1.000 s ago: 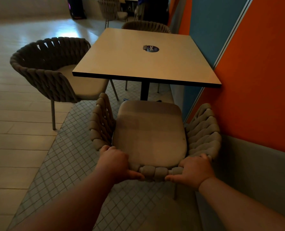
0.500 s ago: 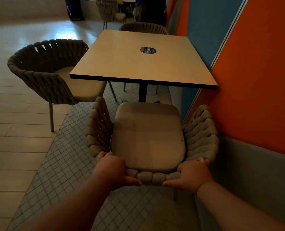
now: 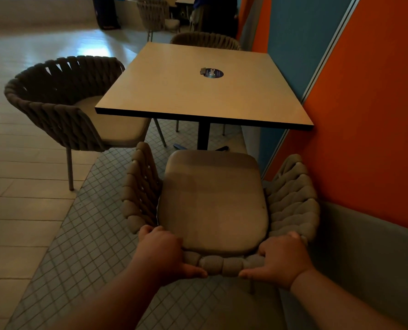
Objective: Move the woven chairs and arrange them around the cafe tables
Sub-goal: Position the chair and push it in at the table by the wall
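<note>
A grey woven chair [image 3: 213, 198] with a padded seat stands right in front of me, facing the near edge of a square cafe table [image 3: 198, 89]. My left hand [image 3: 161, 252] and my right hand [image 3: 278, 258] both grip the woven top of its backrest, thumbs toward each other. A second woven chair [image 3: 62, 98] sits at the table's left side, its seat partly under the tabletop. A third woven chair [image 3: 205, 41] shows behind the far edge, mostly hidden by the table.
An orange and blue wall [image 3: 365, 103] runs close along the right of the table and chair. A round dark sticker [image 3: 213, 73] lies on the tabletop. Another woven chair [image 3: 153, 15] and a standing person [image 3: 212, 15] are in the far background.
The chair in my hands sits a little nearer to me and lower in view, with its seat front just clear of the table edge. Both hands keep their grip.
</note>
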